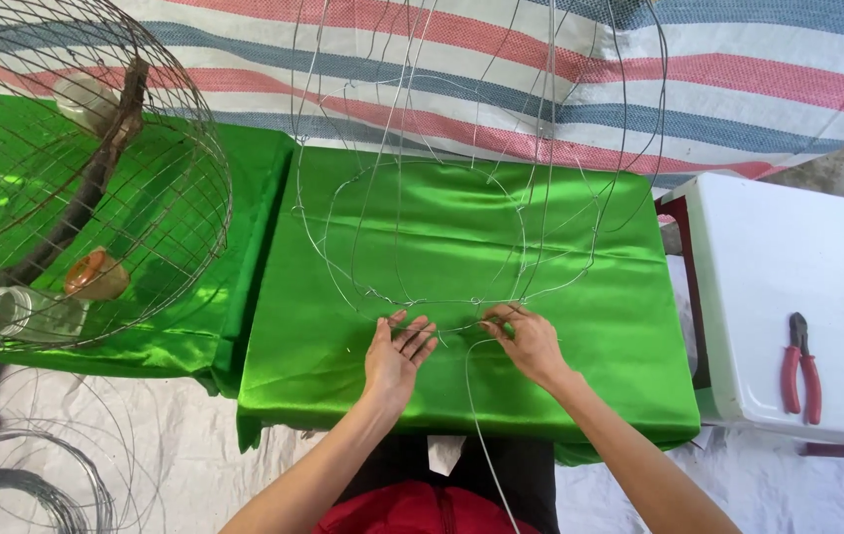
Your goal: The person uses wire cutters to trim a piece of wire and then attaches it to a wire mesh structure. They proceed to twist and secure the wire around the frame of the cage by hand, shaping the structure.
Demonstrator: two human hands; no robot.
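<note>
Fingers of the right hand (531,341) were pinched closed on thin wire at the near rim of a wire frame (422,237), while the left hand (397,354) lay flat and open beside it, fingers spread and pressed on the rim and the cloth beneath. A loose strand of wire (476,415) was seen trailing from the right hand toward the near edge.

The frame was only partly built, as far as could be judged: a bottom ring and a set of tall curved ribs were in place, rising toward the far side, but no cross wires had been woven between them. A finished round cage (76,178), standing far left, was closely meshed and fitted with a branch perch (95,178) and small cups, so a good deal of wiring appeared to be left.

The frame was set on a table covered in shiny green cloth (580,336). A white table (788,277) was placed at the right, with red-handled pliers (800,371) laid on it. Coils of wire (26,485) were left on the pale sheet on the ground at the near left. A striped tarpaulin (738,79) was spread across the far side.
</note>
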